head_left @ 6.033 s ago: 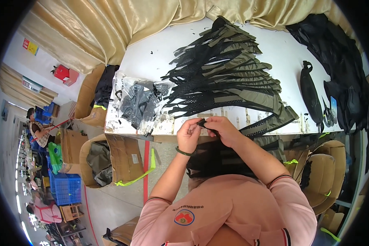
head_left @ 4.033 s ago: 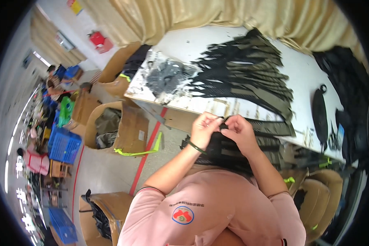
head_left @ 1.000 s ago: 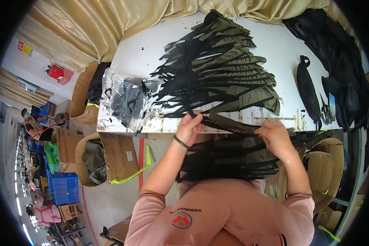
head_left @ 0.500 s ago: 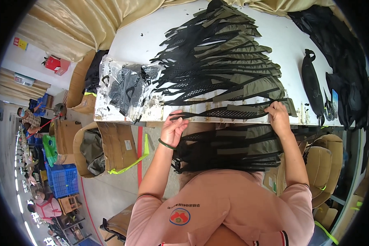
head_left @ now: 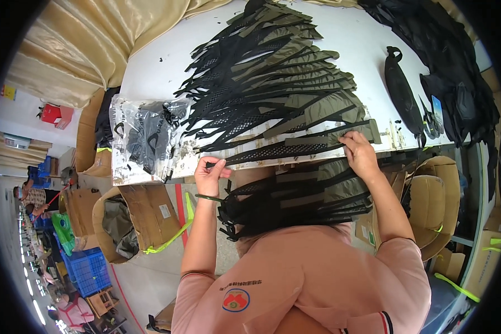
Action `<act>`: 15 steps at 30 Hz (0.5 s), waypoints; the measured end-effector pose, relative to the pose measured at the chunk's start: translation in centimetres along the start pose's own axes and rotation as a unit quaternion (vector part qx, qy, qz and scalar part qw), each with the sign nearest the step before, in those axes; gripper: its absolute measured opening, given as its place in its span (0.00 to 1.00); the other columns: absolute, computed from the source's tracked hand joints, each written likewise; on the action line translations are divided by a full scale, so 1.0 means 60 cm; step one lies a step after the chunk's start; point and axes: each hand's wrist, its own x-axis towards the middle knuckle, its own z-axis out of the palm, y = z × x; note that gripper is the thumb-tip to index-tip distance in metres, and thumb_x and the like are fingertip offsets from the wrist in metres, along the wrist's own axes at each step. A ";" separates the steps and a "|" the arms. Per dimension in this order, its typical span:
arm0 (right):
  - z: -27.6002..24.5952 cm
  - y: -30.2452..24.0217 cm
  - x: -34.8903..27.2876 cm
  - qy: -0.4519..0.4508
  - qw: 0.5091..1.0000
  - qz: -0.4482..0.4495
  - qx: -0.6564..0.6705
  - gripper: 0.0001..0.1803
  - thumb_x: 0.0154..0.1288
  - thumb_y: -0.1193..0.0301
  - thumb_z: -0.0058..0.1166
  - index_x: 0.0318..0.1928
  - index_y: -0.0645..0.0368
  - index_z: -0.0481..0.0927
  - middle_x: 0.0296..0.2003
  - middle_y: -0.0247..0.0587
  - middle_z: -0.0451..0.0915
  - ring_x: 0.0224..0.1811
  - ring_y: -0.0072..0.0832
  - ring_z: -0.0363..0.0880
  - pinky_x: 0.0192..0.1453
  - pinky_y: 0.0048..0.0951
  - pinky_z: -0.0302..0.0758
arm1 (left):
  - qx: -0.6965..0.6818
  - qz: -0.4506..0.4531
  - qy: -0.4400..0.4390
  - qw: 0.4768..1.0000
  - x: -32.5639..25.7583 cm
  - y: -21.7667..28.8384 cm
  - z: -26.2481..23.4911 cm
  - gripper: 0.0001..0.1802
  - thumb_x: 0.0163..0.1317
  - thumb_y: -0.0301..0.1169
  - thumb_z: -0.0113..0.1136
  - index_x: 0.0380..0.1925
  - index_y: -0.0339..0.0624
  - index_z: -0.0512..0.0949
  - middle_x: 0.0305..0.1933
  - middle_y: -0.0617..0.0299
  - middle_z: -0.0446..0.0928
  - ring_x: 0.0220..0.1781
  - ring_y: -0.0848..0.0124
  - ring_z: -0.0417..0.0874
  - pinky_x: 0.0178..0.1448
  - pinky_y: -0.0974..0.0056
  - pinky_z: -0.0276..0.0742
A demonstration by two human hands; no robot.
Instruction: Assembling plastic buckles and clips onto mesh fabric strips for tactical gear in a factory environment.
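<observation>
A long strap piece (head_left: 284,151) of black mesh with an olive fabric part stretches between my hands along the table's near edge. My left hand (head_left: 210,173) pinches its narrow black end between thumb and fingers. At the olive end, my right hand (head_left: 359,153) is closed on the same piece with its fingertips pressed down. Just beyond it, a fanned pile of similar strap pieces (head_left: 273,78) covers the middle of the table. Another bundle of these pieces (head_left: 295,192) lies across my lap, below the table edge.
The white table (head_left: 145,69) carries a clear plastic bag with dark parts (head_left: 147,136) at left. On the right are a black pouch (head_left: 402,92), scissors (head_left: 430,119) and heaped black fabric (head_left: 453,72). Cardboard boxes (head_left: 150,214) stand at both sides.
My view has turned slightly, so the table and pile sit tilted and further left. Both hands keep hold of the strap piece; my left fingers have closed more tightly on its end.
</observation>
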 end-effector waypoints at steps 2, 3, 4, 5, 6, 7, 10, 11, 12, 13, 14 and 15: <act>-0.011 -0.006 0.000 -0.020 1.000 0.010 0.015 0.13 0.51 0.77 0.58 0.41 0.59 0.80 0.37 0.42 0.74 0.41 0.40 0.74 0.44 0.35 0.73 | -0.049 -0.038 0.028 0.998 0.001 0.000 0.001 0.07 0.59 0.25 0.60 0.33 0.39 0.71 0.23 0.56 0.78 0.22 0.68 0.82 0.24 0.69 0.79; -0.014 -0.005 0.002 -0.021 1.000 0.006 0.019 0.13 0.51 0.77 0.58 0.41 0.59 0.80 0.37 0.42 0.74 0.41 0.40 0.74 0.44 0.35 0.73 | -0.100 -0.076 0.056 0.991 0.001 0.001 0.001 0.08 0.59 0.26 0.61 0.33 0.38 0.71 0.23 0.56 0.78 0.22 0.68 0.82 0.24 0.69 0.79; -0.017 -0.005 0.005 -0.041 0.999 0.016 0.015 0.13 0.51 0.77 0.58 0.40 0.60 0.80 0.37 0.41 0.75 0.41 0.40 0.74 0.45 0.35 0.73 | -0.102 -0.078 0.062 0.990 0.002 0.001 -0.001 0.08 0.59 0.26 0.61 0.33 0.38 0.71 0.23 0.56 0.78 0.22 0.68 0.82 0.24 0.69 0.79; -0.019 -0.007 0.012 -0.060 0.998 0.023 0.010 0.13 0.51 0.76 0.59 0.40 0.60 0.79 0.37 0.41 0.75 0.42 0.40 0.74 0.45 0.35 0.73 | -0.105 -0.080 0.068 0.989 0.002 0.002 0.000 0.08 0.59 0.27 0.61 0.33 0.38 0.71 0.23 0.56 0.78 0.22 0.68 0.82 0.23 0.69 0.78; -0.021 -0.016 0.017 -0.089 0.995 0.037 -0.021 0.11 0.52 0.76 0.58 0.39 0.61 0.79 0.38 0.43 0.76 0.41 0.42 0.74 0.46 0.37 0.72 | -0.079 -0.068 0.067 0.992 -0.001 0.005 0.000 0.07 0.59 0.26 0.61 0.33 0.38 0.72 0.23 0.57 0.78 0.22 0.69 0.82 0.24 0.70 0.78; -0.018 -0.033 0.027 -0.089 0.995 0.029 -0.015 0.11 0.52 0.76 0.58 0.39 0.61 0.79 0.38 0.43 0.76 0.41 0.42 0.74 0.46 0.37 0.72 | -0.053 -0.056 0.067 0.995 -0.005 0.009 0.000 0.07 0.59 0.26 0.61 0.33 0.38 0.73 0.23 0.58 0.78 0.22 0.70 0.81 0.24 0.70 0.78; 0.023 -0.137 0.064 -0.042 0.994 -0.047 0.091 0.14 0.53 0.76 0.57 0.42 0.60 0.77 0.39 0.45 0.76 0.43 0.44 0.75 0.47 0.39 0.72 | -0.022 -0.010 0.060 0.998 -0.012 0.012 -0.006 0.05 0.58 0.26 0.62 0.32 0.39 0.75 0.24 0.60 0.79 0.23 0.74 0.80 0.26 0.73 0.75; 0.044 -0.179 0.076 -0.047 0.982 -0.072 0.167 0.16 0.53 0.75 0.57 0.45 0.60 0.76 0.40 0.46 0.77 0.43 0.45 0.75 0.48 0.39 0.72 | -0.019 -0.008 0.064 0.998 -0.014 0.011 -0.006 0.05 0.58 0.26 0.62 0.32 0.39 0.75 0.24 0.60 0.79 0.23 0.74 0.80 0.26 0.73 0.75; 0.069 -0.213 0.087 -0.040 0.967 -0.094 0.233 0.18 0.54 0.75 0.58 0.47 0.59 0.75 0.40 0.46 0.77 0.44 0.45 0.75 0.49 0.39 0.72 | -0.014 0.018 0.051 0.998 -0.014 0.011 -0.003 0.05 0.57 0.25 0.62 0.31 0.38 0.76 0.24 0.62 0.78 0.22 0.76 0.78 0.26 0.74 0.73; 0.101 -0.244 0.098 -0.033 0.947 -0.117 0.299 0.20 0.54 0.75 0.58 0.49 0.58 0.74 0.40 0.45 0.78 0.44 0.46 0.75 0.50 0.38 0.73 | -0.009 0.044 0.040 0.998 -0.012 0.012 0.001 0.05 0.55 0.23 0.63 0.31 0.38 0.76 0.24 0.63 0.78 0.21 0.78 0.76 0.25 0.76 0.71; 0.128 -0.273 0.110 -0.029 0.939 -0.121 0.321 0.21 0.54 0.74 0.58 0.51 0.57 0.73 0.39 0.46 0.78 0.44 0.46 0.76 0.49 0.37 0.73 | -0.002 0.034 0.041 0.999 -0.014 0.015 0.009 0.03 0.55 0.22 0.63 0.29 0.38 0.77 0.24 0.63 0.78 0.22 0.79 0.75 0.27 0.75 0.71; 0.152 -0.294 0.122 -0.025 0.930 -0.128 0.345 0.23 0.54 0.73 0.58 0.52 0.57 0.72 0.39 0.47 0.79 0.43 0.46 0.76 0.48 0.36 0.73 | 0.002 0.031 0.032 0.999 -0.017 0.021 0.014 0.04 0.55 0.22 0.63 0.29 0.38 0.77 0.25 0.63 0.78 0.22 0.79 0.76 0.27 0.75 0.71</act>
